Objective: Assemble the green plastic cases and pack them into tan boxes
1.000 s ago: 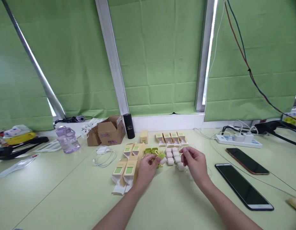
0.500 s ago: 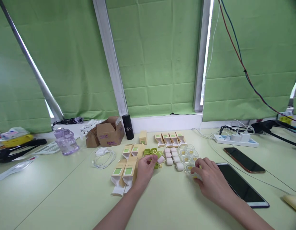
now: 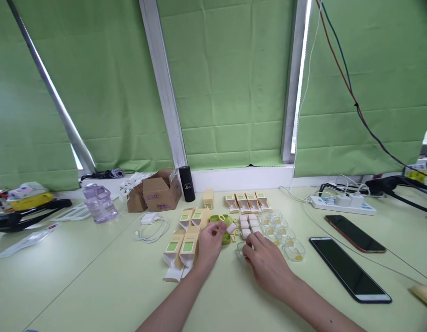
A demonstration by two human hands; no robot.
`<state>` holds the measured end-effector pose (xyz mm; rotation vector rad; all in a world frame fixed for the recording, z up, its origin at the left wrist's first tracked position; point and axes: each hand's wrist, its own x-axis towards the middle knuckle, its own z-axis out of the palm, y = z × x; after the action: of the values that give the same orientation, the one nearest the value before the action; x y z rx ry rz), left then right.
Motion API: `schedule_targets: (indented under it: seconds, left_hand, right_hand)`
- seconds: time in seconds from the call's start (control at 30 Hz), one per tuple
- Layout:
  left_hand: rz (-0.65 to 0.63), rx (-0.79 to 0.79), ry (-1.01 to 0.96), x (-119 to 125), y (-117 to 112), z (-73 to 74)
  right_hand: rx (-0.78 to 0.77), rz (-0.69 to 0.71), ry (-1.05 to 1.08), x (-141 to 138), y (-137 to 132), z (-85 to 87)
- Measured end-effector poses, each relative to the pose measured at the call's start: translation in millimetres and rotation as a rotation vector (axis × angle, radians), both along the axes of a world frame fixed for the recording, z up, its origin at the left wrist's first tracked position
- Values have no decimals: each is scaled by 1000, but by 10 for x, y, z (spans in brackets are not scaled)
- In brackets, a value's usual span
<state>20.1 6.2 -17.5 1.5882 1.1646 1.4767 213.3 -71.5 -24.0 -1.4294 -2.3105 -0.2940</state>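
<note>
Since the earlier frame, your right hand (image 3: 265,260) has swung left, away from the clear cups (image 3: 295,251), and brought one clear cup (image 3: 240,249) with it; your left hand (image 3: 210,240) has barely moved. The left hand pinches a pale block (image 3: 231,228) between thumb and fingers; a green bit just beyond it may belong to it, you can't tell. Your right fingers look curled on the rim of the clear cup, low over the table, just right of and nearer you than the left grip.

You seem to be at the step of bringing cup and block near each other; the next move calls for a steady left pinch and a light, level hold on the cup.

Count what you have: about eight clear cups overlap right of your right grip. At least six loose blocks (image 3: 244,225) sit just beyond it. Green cases (image 3: 226,239) lie behind your left fingers, too hidden to count. Four cartons (image 3: 187,246) stand left of that grip, five more beyond both hands.
</note>
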Motion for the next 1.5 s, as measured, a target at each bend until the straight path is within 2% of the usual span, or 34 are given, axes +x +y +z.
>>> schedule_targets:
  seconds: [0.33, 0.43, 0.5, 0.57, 0.63, 0.73, 0.83, 0.9, 1.1, 1.3, 1.4, 1.5]
  left_hand:
    - [10, 8, -58, -8, 41, -32]
    - [20, 13, -75, -25, 78, -59]
    - [32, 16, -90, -42, 105, -71]
    - [51, 20, -110, -60, 127, -68]
    - [68, 21, -144, -77, 140, -52]
    - [69, 12, -200, -90, 143, -24]
    - [64, 2, -216, -89, 144, -23]
    - [60, -6, -215, -87, 151, -39]
    - [52, -26, -213, -76, 146, -49]
    - [53, -34, -202, -64, 96, 0]
    - [58, -42, -192, -66, 101, -8]
    - [38, -42, -202, -61, 108, -17]
  right_hand:
    - [-238, 3, 126, 68, 139, 192]
    - [-248, 0, 271, 59, 247, 225]
    - [-272, -10, 469, 56, 335, 246]
    - [-320, 40, 754, 46, 415, 264]
    - [-400, 184, 1111, 20, 467, 275]
    - [-607, 471, 1628, -49, 472, 271]
    - [-763, 579, 1862, -118, 433, 224]
    - [-818, 570, 1923, -148, 419, 169]
    - [-758, 494, 2069, -165, 454, 32]
    - [-697, 431, 2058, -217, 462, -2]
    - [-591, 399, 2003, -243, 470, -28]
    - [-409, 320, 1837, -248, 472, -51]
